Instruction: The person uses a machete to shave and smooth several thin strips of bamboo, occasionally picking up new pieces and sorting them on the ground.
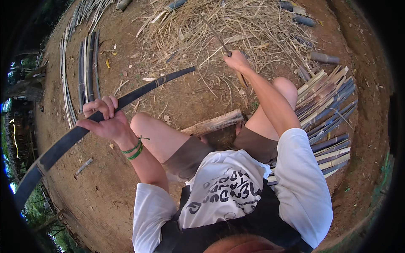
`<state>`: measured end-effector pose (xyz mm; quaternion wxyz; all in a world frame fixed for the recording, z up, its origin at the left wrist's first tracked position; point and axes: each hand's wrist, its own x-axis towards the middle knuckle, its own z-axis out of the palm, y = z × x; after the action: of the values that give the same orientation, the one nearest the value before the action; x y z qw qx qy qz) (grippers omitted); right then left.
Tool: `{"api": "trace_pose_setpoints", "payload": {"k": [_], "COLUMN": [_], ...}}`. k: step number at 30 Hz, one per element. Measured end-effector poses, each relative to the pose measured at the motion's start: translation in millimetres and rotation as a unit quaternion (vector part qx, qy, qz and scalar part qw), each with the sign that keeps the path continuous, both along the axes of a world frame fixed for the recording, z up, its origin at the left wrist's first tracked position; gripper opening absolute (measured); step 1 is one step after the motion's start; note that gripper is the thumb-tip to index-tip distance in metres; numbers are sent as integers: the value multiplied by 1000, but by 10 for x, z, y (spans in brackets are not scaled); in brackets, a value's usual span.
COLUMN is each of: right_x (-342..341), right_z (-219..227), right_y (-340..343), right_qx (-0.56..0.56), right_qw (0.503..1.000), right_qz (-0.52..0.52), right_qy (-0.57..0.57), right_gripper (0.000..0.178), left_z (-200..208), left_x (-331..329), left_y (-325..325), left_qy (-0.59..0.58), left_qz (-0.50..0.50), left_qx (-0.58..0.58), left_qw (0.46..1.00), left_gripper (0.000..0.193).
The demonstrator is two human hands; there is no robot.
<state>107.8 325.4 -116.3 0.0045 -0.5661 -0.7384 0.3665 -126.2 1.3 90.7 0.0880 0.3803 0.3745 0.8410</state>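
A long, dark-skinned bamboo strip (pixel 145 88) slants across the left side, held up above the ground. Around it my left hand (pixel 107 120) is closed, with the fingers curled over its upper edge. The strip's narrow end points toward the middle, and the other end runs out to the lower left rim. My right hand (pixel 237 61) grips a long knife (pixel 214 34) by its handle, whose butt shows below the fist. Its thin blade points away to the upper left, over dry shavings. Knife and strip are apart.
Shavings (pixel 190 25) lie heaped at the far middle. Split bamboo strips (pixel 325 101) are piled at my right, and longer strips (pixel 89 67) lie at the far left. Between my bent legs rests a short log (pixel 215 122) on the bare earth.
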Motion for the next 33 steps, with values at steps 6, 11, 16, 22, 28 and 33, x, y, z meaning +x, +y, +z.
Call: {"api": "trace_pose_setpoints", "payload": {"k": [6,11,16,22,28,33], "right_x": [-283,-342,-357,-296,-375,-431], "right_z": [-10,-152,234,-339,168,73], "right_y": [-678,-1664,-2028,-1931,-1953,-1924], "right_qx": [-16,-127,-38,3,-37,24], "right_qw": [985,977,966,978,973,969], "right_qz": [-65,-27,22,-55,-35,-2], "right_qy": [162,166,255,203,224,245], "right_gripper": [62,75,71,67,67,63], "left_z": [40,-12,-153,-130,-73,-55], "left_x": [-121,-276,-462,-487,-427,-491], "left_y": [376,648,670,796,937,1022], "left_qy": [18,-5,39,180,195,219], "left_qz": [-5,-29,-126,-313,-384,-426], "left_qx": [-39,-52,7,53,71,60], "left_qw": [999,998,991,931,900,876], "left_gripper": [78,82,83,83,84,74]}}
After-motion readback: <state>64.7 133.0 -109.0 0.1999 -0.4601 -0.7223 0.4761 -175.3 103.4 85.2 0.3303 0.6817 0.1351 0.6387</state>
